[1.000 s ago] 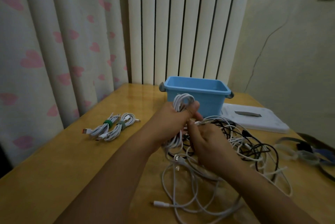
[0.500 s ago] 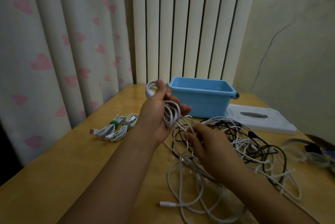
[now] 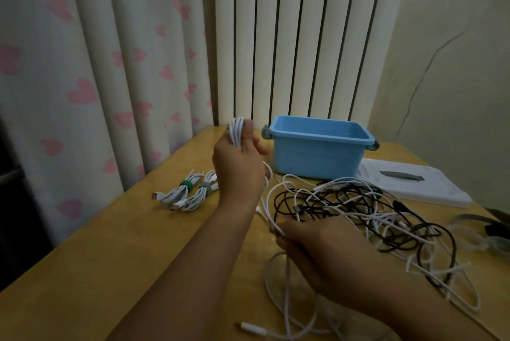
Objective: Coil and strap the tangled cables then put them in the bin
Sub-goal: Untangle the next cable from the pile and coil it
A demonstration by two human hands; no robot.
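- Head view: the left hand (image 3: 237, 172) is raised above the table (image 3: 110, 258), its fingers and thumb curled round a coil of white cable (image 3: 236, 132) whose loops stick up past the thumb.
- Lower and nearer, the right hand (image 3: 317, 247) pinches the same white cable where it runs down from the coil, fingers closed on the strand.
- Against half a second ago, the left hand has lifted and moved left, and the right hand has slid down the strand toward the table, so the length between them is drawn out straight.
- That looks like slack being pulled free for the next wrap; the coil is not yet strapped.
- Just right of the hands lies the tangle (image 3: 367, 211) of black and white cables, still knotted together, with a loose white plug end (image 3: 249, 327) near the front edge.
- Two strapped bundles (image 3: 190, 193) rest on the table to the left, not yet binned.
- Behind the tangle stands the blue bin (image 3: 317, 155), apparently holding nothing.
- Most of the task remains.
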